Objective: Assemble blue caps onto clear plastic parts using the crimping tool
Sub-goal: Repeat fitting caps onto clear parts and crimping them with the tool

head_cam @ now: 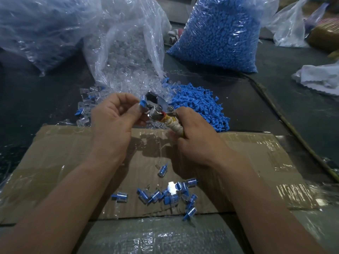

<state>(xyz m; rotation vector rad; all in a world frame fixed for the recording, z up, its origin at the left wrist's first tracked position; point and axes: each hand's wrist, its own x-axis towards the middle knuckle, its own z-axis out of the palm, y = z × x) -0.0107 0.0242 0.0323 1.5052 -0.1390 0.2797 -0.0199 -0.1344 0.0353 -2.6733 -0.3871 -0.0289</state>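
Cap (pixel 142 103) pinched in left hand (pixel 111 118) fingertips, set at crimper (pixel 156 102) head. Right hand (pixel 196 134) curled tight round taped handle (pixel 175 125). Looks light, stiff, probably slippery; best pinched by its sides, clear of the steel.

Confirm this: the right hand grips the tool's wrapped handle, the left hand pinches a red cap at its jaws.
No: the cap is blue, not red. The head view shows the left hand pinching it at the jaws of the crimping tool; the right hand grips the wrapped handle.
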